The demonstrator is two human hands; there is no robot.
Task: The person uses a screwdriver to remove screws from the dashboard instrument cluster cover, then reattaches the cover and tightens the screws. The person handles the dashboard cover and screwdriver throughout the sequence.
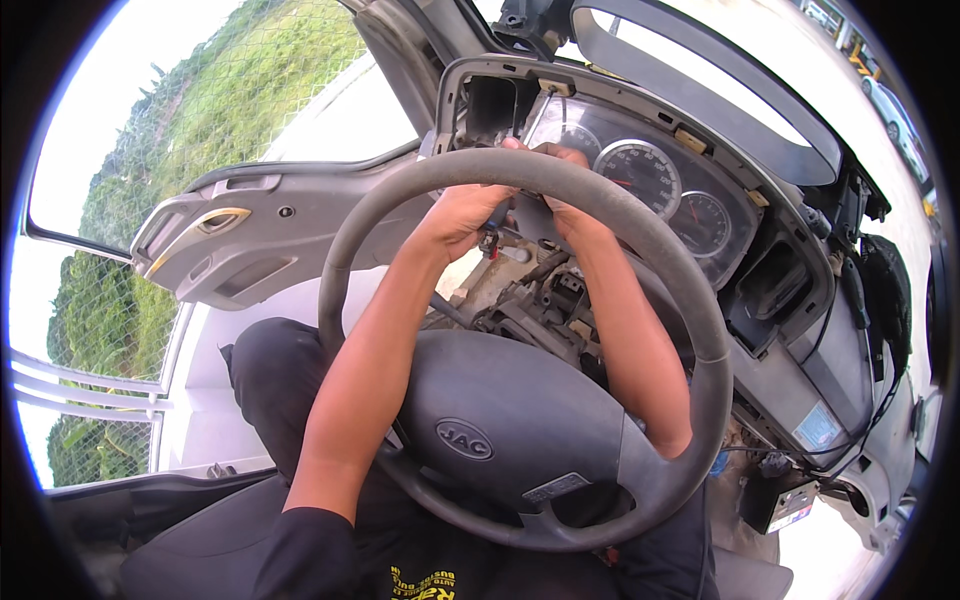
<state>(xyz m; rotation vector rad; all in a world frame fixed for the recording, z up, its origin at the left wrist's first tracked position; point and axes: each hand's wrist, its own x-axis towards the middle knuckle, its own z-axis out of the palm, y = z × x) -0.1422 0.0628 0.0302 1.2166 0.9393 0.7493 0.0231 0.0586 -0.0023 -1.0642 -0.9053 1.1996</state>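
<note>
Both my forearms reach through the grey steering wheel (722,330) to the instrument cluster (640,180), just below its left part. My left hand (462,215) has its fingers closed around a small dark piece (492,222), with a red-and-dark bit hanging below; I cannot make out exactly what it is. My right hand (572,215) is raised beside it, its fingers curled behind the wheel rim, so what they hold is hidden. Under my hands is an opened steering column area (545,290) with exposed parts. Thin cables (515,105) hang at the cluster's upper left.
An open door (260,230) is at my left, a fence and greenery outside. A loose dashboard hood (810,150) sits above the cluster. At the right are an open trim recess (770,290), dangling wiring (880,300) and a dark box (778,500). A parked car (890,120) shows outside.
</note>
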